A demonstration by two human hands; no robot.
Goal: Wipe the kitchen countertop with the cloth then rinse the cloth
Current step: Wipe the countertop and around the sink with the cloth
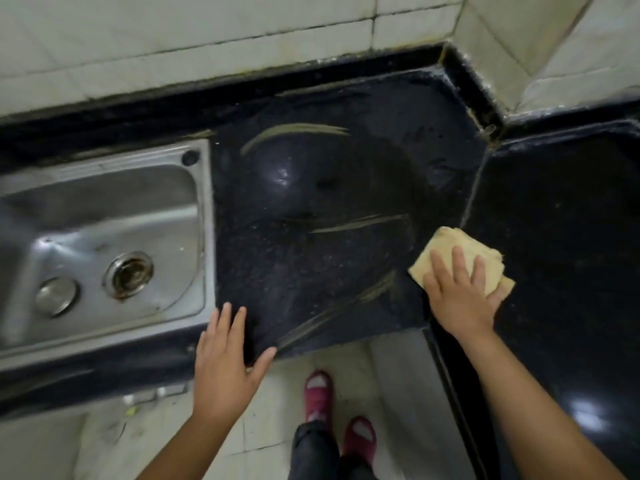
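Nearest the camera, two feet in pink slippers are standing on the pale tiled floor, with dark trouser legs showing above them. Just beyond, the left hand is lying flat at the front edge of the black bench, its grip spread wide with fingers apart and nothing in it; the fingertips are reaching onto the dark surface just beside the sink's right rim. To the right, the right hand is pressing down on the cloth, a folded tan square lying on the bench right by the seam where the middle slab meets the angled right-hand slab. That grip is lying open and flat, palm down, fingers splayed over the cloth and the thumb curling round its right edge, so it is pinning the cloth rather than closing round it. Pale curved smears are showing on the bench between the two hands and further back, with a bright glint of light near the middle. On the left, the steel sink is sitting sunk into the bench, its drain and a round metal stopper lying in the basin. Farthest off, the white tiled wall is running along the back and turning at the right corner.
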